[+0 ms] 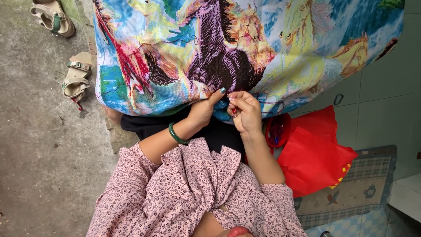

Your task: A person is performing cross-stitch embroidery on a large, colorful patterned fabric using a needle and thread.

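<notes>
A large cross-stitch cloth with colourful horses lies spread over my lap. My left hand, with a green bangle on the wrist, reaches under the cloth's near edge and grips it, thumb on top. Right beside it, my right hand has its fingers pinched together at the same edge, on what seems to be a needle or thread, too small to make out. Loose dark threads trail over the stitched picture.
A red plastic bag and a small red container sit to my right on a patterned mat. Two beige sandals lie on the concrete floor at the left. Pale floor tiles are at the right.
</notes>
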